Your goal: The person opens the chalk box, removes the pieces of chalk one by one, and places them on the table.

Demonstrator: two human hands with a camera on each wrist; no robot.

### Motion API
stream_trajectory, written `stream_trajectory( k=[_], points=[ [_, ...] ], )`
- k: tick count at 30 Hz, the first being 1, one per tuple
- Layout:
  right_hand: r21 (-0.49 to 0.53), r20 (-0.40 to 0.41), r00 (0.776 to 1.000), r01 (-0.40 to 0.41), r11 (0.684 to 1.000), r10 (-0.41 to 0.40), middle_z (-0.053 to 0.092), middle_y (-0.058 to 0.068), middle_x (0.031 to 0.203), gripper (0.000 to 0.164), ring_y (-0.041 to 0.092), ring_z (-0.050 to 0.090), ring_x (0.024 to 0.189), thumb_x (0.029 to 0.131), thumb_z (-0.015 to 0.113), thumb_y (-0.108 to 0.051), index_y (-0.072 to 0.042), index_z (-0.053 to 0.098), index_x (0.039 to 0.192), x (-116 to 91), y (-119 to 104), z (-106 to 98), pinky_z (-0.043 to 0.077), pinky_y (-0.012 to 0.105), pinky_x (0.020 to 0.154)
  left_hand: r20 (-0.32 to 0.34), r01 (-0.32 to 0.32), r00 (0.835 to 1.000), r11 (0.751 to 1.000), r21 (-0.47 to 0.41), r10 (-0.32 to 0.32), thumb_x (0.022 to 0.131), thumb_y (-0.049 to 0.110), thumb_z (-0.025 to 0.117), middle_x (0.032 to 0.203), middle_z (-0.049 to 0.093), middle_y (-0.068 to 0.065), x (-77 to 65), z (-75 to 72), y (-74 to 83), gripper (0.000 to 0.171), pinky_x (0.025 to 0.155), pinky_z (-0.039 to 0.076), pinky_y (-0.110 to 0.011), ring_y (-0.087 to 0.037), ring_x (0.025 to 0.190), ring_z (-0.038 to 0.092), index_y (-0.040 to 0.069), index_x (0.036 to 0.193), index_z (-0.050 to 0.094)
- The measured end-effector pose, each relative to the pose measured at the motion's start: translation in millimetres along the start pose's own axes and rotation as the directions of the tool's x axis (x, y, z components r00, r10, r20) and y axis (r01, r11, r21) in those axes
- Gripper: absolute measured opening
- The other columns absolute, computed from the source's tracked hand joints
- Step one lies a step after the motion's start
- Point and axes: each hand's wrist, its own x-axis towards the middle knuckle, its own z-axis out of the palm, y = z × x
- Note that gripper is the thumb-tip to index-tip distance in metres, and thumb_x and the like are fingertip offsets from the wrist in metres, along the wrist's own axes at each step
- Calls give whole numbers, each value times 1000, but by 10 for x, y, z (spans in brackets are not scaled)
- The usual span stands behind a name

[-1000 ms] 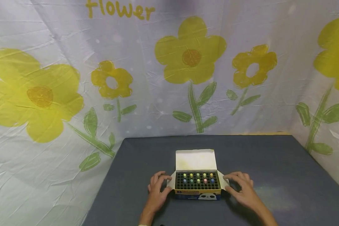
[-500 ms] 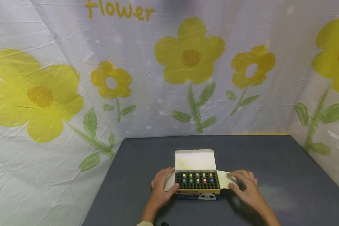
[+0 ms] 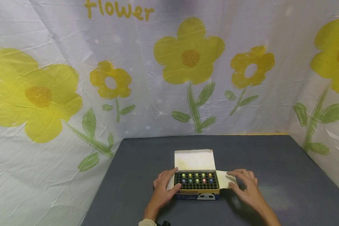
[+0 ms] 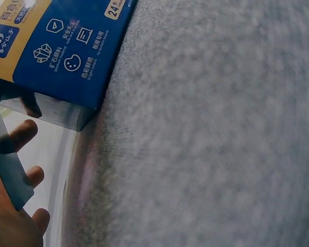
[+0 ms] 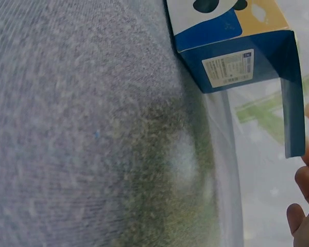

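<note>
Spanned the open chalk box [image 3: 190, 194] at five o'clock on the surface [image 3: 147, 157] with splayed left grip [image 3: 163, 188], presumably for steadiness; touched its three-o'clock flap [image 3: 223, 179] with parted right grip [image 3: 248, 185], perhaps to clear access.

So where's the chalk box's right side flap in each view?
Head: lower centre, right side flap, pale face up, reaching from the chalk box to the right hand.
Left wrist: not in it; that's the left side flap.
Right wrist: right part, right side flap, blue face showing.
Shared landmark: chalk box.
</note>
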Motion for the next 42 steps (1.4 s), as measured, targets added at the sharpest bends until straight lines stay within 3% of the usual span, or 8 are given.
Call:
stream_trajectory(
  k=[19, 31, 36, 42],
  points=[
    [1, 24, 999, 47, 999, -47, 64, 3, 109, 40, -1, 33, 104, 79, 81, -8, -11, 73, 119, 114, -140, 75, 17, 39, 83, 107, 104, 990, 992, -70, -97, 91, 49, 69, 148, 57, 3, 34, -3, -73, 65, 95, 23, -53, -23, 119, 53, 46, 151, 43],
    [-9, 27, 992, 125, 992, -125, 66, 0, 105, 37, 5, 37, 98, 71, 85, -8, -16, 77, 106, 245, -239, 192, 18, 29, 81, 117, 125, 986, 990, -70, -117, 90, 50, 70, 148, 56, 4, 44, -9, -74, 67, 96, 24, -53, -22, 119, 53, 48, 151, 42],
    [-22, 50, 985, 164, 986, -163, 65, 0, 104, 32, 9, 38, 99, 71, 86, -9, -19, 78, 100, 263, -238, 239, 18, 35, 82, 121, 137, 985, 987, -83, -126, 90, 49, 71, 149, 56, 4, 32, -14, -66, 67, 97, 23, -54, -23, 121, 53, 48, 150, 42],
    [-45, 113, 982, 160, 986, -154, 65, -2, 103, 31, 17, 41, 101, 71, 90, -10, -26, 77, 95, 275, -269, 288, 18, 43, 83, 126, 140, 984, 985, -96, -128, 90, 48, 71, 147, 56, 2, 16, -9, -73, 67, 96, 23, -55, -24, 120, 52, 47, 151, 42]
  ],
)
